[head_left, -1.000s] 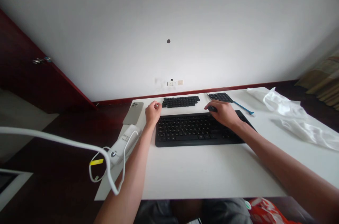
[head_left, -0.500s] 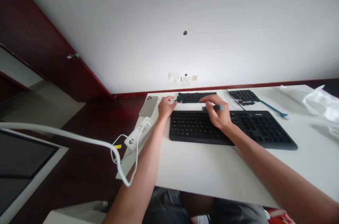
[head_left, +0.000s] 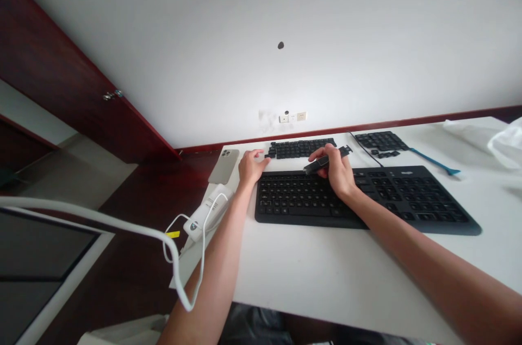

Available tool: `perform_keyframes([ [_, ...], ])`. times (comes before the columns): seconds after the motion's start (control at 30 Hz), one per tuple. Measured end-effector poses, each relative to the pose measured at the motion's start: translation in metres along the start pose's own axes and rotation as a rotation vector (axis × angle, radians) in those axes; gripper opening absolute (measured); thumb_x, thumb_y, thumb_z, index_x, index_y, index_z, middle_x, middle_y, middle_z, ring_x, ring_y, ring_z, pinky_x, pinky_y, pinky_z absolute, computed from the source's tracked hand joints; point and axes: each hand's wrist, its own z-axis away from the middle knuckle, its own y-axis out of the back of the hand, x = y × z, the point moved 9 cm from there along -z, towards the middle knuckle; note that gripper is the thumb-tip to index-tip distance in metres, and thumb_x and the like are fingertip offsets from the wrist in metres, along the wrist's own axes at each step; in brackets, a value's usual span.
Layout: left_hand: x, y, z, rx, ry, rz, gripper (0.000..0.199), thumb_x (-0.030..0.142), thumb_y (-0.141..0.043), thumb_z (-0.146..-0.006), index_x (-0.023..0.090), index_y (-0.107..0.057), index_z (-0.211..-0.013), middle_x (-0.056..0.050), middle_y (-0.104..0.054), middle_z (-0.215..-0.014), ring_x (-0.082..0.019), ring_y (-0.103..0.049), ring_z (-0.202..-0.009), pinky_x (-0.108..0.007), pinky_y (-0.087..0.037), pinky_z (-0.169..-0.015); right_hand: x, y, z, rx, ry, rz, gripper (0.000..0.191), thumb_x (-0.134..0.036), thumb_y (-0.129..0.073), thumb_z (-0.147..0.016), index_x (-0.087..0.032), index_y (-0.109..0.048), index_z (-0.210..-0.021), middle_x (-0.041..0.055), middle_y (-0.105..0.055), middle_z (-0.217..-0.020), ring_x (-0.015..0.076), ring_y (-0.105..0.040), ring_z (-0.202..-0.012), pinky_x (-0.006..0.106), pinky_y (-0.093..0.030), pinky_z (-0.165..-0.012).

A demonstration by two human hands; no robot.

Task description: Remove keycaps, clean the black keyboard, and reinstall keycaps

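Observation:
My right hand (head_left: 336, 173) grips a slim black bar (head_left: 322, 164) between thumb and fingers, just above the upper edge of a black computer keyboard (head_left: 302, 198). The bar's exact kind is too small to tell. My left hand (head_left: 252, 167) rests on the white table (head_left: 326, 274), holding nothing, with its fingertips close to the left end of a group of loose black keycaps (head_left: 302, 148). A second group of black keycaps (head_left: 381, 141) lies further right, behind the keyboard.
A smartphone (head_left: 223, 166) lies back-up left of my left hand. A white charger (head_left: 206, 211) with a looped white cable (head_left: 175, 258) sits at the table's left edge. A blue tool (head_left: 432, 162) and a white plastic bag (head_left: 508, 143) lie to the right.
My right hand has lifted the black bar and turned it to a slant. The view has swung left, so the whole keyboard now shows. My left hand stays near the keycaps.

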Motion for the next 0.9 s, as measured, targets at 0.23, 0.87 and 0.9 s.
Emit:
perform_keyframes([
  [0.23,0.004,0.002,0.001,0.003,-0.002,0.003,0.018,0.029,-0.081,-0.087,0.026,-0.081,-0.104,-0.005,-0.072,-0.108,-0.023,-0.069,-0.100,-0.031,-0.049,-0.089,0.000,-0.001,0.000,0.017,-0.006,-0.077,0.066,-0.070,-0.042,-0.100,-0.018,-0.071,-0.071,0.0017,-0.051,-0.050,0.0140,-0.045,-0.047,0.026,-0.039,-0.048],
  [0.87,0.031,0.041,0.090,-0.219,-0.108,0.422,0.023,0.041,-0.077,-0.088,0.022,-0.077,-0.100,-0.004,-0.076,-0.105,-0.016,-0.062,-0.084,-0.026,-0.047,-0.075,0.000,0.002,-0.003,0.024,-0.006,-0.092,0.068,-0.075,-0.047,-0.095,-0.017,-0.072,-0.069,0.0023,-0.051,-0.051,0.0132,-0.045,-0.047,0.027,-0.037,-0.048],
  [0.9,0.028,0.045,0.103,-0.206,-0.116,0.412,0.021,0.039,-0.076,-0.088,0.022,-0.076,-0.100,-0.004,-0.075,-0.107,-0.016,-0.061,-0.084,-0.026,-0.046,-0.072,0.000,0.002,-0.003,0.023,-0.006,-0.089,0.068,-0.075,-0.047,-0.095,-0.017,-0.072,-0.069,0.0023,-0.051,-0.051,0.0132,-0.045,-0.047,0.028,-0.038,-0.049],
])
